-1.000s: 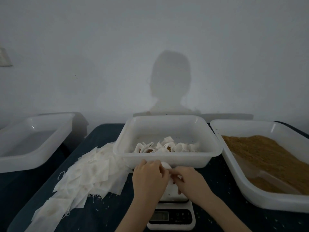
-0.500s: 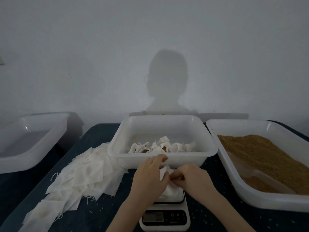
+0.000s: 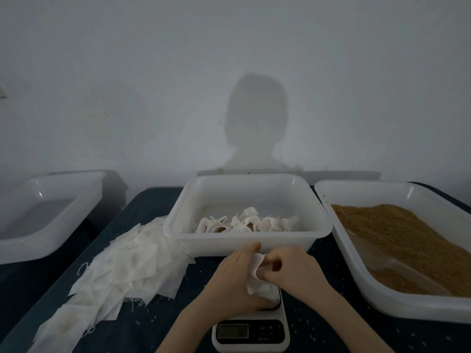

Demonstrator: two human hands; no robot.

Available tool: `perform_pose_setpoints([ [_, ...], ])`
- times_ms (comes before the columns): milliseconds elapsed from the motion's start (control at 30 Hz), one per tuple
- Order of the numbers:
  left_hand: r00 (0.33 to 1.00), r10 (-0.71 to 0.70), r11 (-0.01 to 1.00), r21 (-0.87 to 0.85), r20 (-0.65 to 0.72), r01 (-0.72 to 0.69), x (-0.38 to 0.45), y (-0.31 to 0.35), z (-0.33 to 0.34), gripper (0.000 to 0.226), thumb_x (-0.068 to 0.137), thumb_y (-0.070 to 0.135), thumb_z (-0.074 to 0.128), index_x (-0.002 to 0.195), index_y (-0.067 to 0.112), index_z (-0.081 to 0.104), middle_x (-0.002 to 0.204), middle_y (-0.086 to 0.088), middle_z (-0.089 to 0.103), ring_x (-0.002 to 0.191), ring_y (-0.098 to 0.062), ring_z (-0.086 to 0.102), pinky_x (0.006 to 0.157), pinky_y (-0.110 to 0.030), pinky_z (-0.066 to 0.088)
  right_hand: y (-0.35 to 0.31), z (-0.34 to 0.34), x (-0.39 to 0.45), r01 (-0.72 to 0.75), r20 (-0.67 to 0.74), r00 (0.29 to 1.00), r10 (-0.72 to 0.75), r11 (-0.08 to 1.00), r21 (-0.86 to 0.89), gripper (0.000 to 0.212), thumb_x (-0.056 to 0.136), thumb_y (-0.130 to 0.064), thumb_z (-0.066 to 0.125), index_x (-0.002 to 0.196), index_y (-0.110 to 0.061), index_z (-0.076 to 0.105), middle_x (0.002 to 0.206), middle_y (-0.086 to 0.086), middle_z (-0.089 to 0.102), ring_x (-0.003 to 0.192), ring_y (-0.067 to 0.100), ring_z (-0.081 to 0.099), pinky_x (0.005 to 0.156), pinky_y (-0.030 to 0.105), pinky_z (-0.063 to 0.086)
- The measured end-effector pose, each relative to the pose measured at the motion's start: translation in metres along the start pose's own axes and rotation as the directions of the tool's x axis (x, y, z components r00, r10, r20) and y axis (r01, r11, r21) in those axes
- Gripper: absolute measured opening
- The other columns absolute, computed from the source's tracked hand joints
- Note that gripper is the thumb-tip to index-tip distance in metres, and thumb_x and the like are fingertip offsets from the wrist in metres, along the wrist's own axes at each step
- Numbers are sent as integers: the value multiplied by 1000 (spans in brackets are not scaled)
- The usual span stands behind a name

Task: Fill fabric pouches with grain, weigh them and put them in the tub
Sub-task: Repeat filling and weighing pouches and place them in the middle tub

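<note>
A pouch (image 3: pixel 257 278) is pinched by left hand (image 3: pixel 235 281) and right hand (image 3: pixel 288 270) above the scale (image 3: pixel 251 329).

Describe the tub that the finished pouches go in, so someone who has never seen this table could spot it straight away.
Three white plastic tubs stand along the wall on the dark table. Take the middle tub, just beyond the kitchen scale. It holds a few filled pouches, while the right tub holds brown grain and the left tub looks empty.
</note>
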State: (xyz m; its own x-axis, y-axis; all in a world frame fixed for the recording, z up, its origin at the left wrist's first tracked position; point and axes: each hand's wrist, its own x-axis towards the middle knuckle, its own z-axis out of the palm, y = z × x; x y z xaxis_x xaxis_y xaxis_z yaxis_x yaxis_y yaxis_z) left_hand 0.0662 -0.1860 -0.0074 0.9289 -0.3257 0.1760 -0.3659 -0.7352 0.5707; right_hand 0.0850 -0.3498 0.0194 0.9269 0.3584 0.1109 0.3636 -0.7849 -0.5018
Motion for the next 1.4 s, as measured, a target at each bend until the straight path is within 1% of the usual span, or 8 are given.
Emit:
perform_pose_setpoints([
  [167, 989, 86, 985, 159, -122, -66, 2, -7, -1, 47, 75, 49, 55, 120, 34, 51, 104, 26, 50, 100, 5, 48, 86, -8, 31, 4, -3, -3, 23, 11, 1000, -24, 999, 44, 21, 80, -52, 59, 92, -42, 72, 70, -23, 57, 68, -9, 54, 61, 14, 43],
  [467, 996, 12, 994, 107, -94, -2, 5, -6, 8, 47, 75, 55, 54, 119, 42, 46, 99, 29, 50, 91, 10, 45, 70, -2, 31, 10, -14, -11, 16, -13, 1000, -15, 1000, 26, 24, 77, -54, 58, 93, -44, 72, 80, -26, 61, 76, -10, 55, 60, 10, 39],
  [733, 998, 33, 998, 58, -58, -30, 13, 1, 5, 12, 76, 49, 52, 76, 39, 45, 70, 11, 59, 63, -4, 54, 56, -19, 41, 25, -47, -22, 77, -11, 997, -77, 975, 208, 8, 87, -42, 63, 85, -48, 68, 88, -30, 64, 86, -8, 58, 77, 13, 47],
  [900, 998, -13, 1000, -4, -62, 12, 17, 4, 4, 15, 78, 46, 59, 75, 37, 48, 66, 14, 58, 63, 1, 55, 52, -13, 37, 59, -100, -26, 26, -186, 982, 22, 968, 251, 20, 89, -30, 62, 84, -49, 66, 79, -26, 68, 75, -5, 61, 66, 10, 47],
  [1033, 999, -40, 999, 2, -14, 40, 22, 9, 8, 15, 82, 44, 61, 89, 38, 49, 76, 13, 62, 68, 3, 58, 56, -12, 38, 125, -135, -28, -266, -209, 947, 244, 960, -82, 12, 91, -40, 59, 99, -41, 69, 102, -20, 66, 90, 0, 60, 83, 26, 52],
  [1167, 999, -43, 996, 74, 16, 41, 26, 18, 15, 18, 84, 46, 58, 86, 42, 41, 80, 14, 61, 74, -3, 58, 64, -20, 45, 178, -147, -35, -397, 86, 849, 521, 738, -546, 47, 88, -60, 52, 119, -25, 59, 118, -6, 61, 101, 10, 57, 85, 26, 49],
  [1267, 999, -49, 990, 133, 23, 45, 29, 22, 22, 17, 85, 49, 55, 87, 43, 40, 78, 18, 57, 71, 2, 55, 58, -11, 39, 192, -143, -39, -372, 220, 763, 607, 692, -619, 53, 89, -63, 47, 118, -19, 57, 115, -3, 61, 100, 13, 59, 84, 26, 49],
  [1400, 998, -43, 991, 129, 38, 37, 32, 21, 28, 24, 85, 49, 54, 105, 36, 49, 78, 19, 60, 72, 3, 56, 59, -12, 41, 201, -136, -41, -405, 280, 762, 583, 768, -496, 35, 94, -41, 53, 120, -18, 59, 114, 0, 63, 98, 14, 62, 86, 28, 51],
])
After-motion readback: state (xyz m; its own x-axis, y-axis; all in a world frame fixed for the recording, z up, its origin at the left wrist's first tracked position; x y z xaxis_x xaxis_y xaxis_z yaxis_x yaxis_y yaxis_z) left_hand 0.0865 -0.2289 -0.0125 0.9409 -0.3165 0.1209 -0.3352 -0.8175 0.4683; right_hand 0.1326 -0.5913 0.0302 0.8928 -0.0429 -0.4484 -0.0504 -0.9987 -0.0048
